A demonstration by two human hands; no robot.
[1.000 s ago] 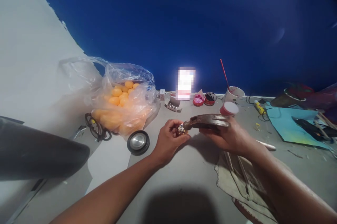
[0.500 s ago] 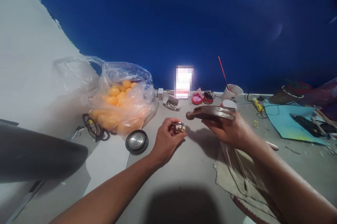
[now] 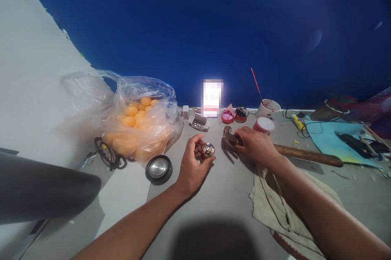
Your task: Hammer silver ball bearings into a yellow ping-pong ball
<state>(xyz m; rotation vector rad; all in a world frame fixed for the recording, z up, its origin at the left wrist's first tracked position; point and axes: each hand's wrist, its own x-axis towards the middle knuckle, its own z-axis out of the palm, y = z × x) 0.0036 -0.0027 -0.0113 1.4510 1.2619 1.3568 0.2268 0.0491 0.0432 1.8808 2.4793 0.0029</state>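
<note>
Between the thumb and fingers of my left hand point(image 3: 193, 164) is a small round ball covered in shiny metal dots point(image 3: 208, 150). My right hand point(image 3: 255, 143) is closed over a claw hammer point(image 3: 229, 140) near its head. The hammer lies low at the tabletop, its wooden handle stretching out to the right beneath my wrist. Behind my left hand stands an open little box point(image 3: 199, 123) of small shiny metal pieces. To the left of that hand sits a round black-rimmed metal lid point(image 3: 159, 169).
A clear plastic bag point(image 3: 143, 130) with several orange balls sits at the left. Two small red tubs, a lidded red cup point(image 3: 264, 125) and a white cup with a red stick point(image 3: 269, 107) stand behind. A beige cloth point(image 3: 271, 203) lies under my right forearm.
My right hand has lowered the hammer from the air to the tabletop, its handle now pointing right. My left hand still holds the ball in nearly the same spot.
</note>
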